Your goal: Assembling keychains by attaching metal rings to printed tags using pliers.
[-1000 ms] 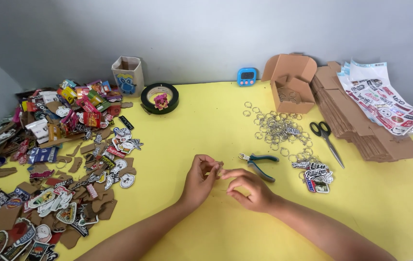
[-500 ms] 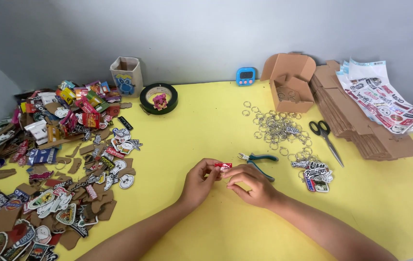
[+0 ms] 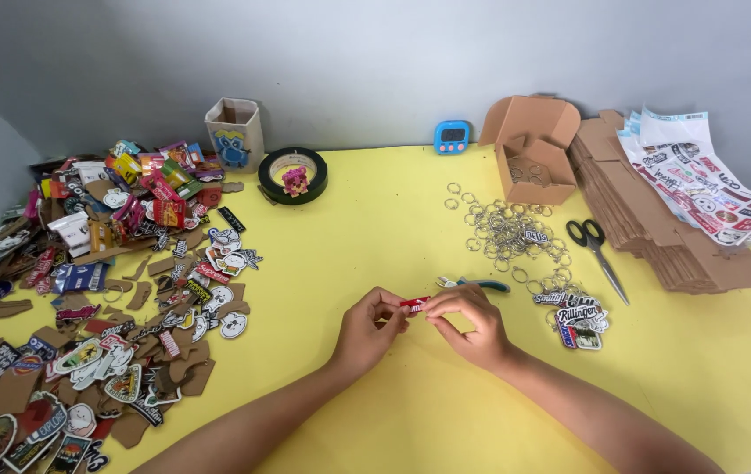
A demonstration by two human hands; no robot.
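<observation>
Two hands met over the middle of the yellow table (image 3: 375, 228), the left hand (image 3: 368, 329) and right hand (image 3: 470, 323) each pinching one end of a small red sticker charm (image 3: 414, 305) between thumb and fingertips, so it was held just above the tabletop between them. Just behind the right hand lay teal-handled pliers (image 3: 474, 283), and beyond them a loose scatter of metal key rings (image 3: 507, 230). An open cardboard box (image 3: 533, 147) stood at the back right with its flaps up; a few more rings showed inside it. A small square paper cup (image 3: 235, 132) with a blue printed figure stood at the back left, its contents not visible from this angle. Beside it lay a black tape roll (image 3: 293, 175) with a small pink toy (image 3: 295, 181) sitting in its centre hole. Black scissors (image 3: 595, 248) rested near a stack of flat cardboard (image 3: 656, 228) topped by printed sticker sheets (image 3: 700, 184). A small bunch of finished keychains (image 3: 575, 313) lay to the right of the hands. A large heap of die-cut stickers and cardboard backings (image 3: 103, 290) covered the left side. A blue digital timer (image 3: 452, 136) stood against the wall.
</observation>
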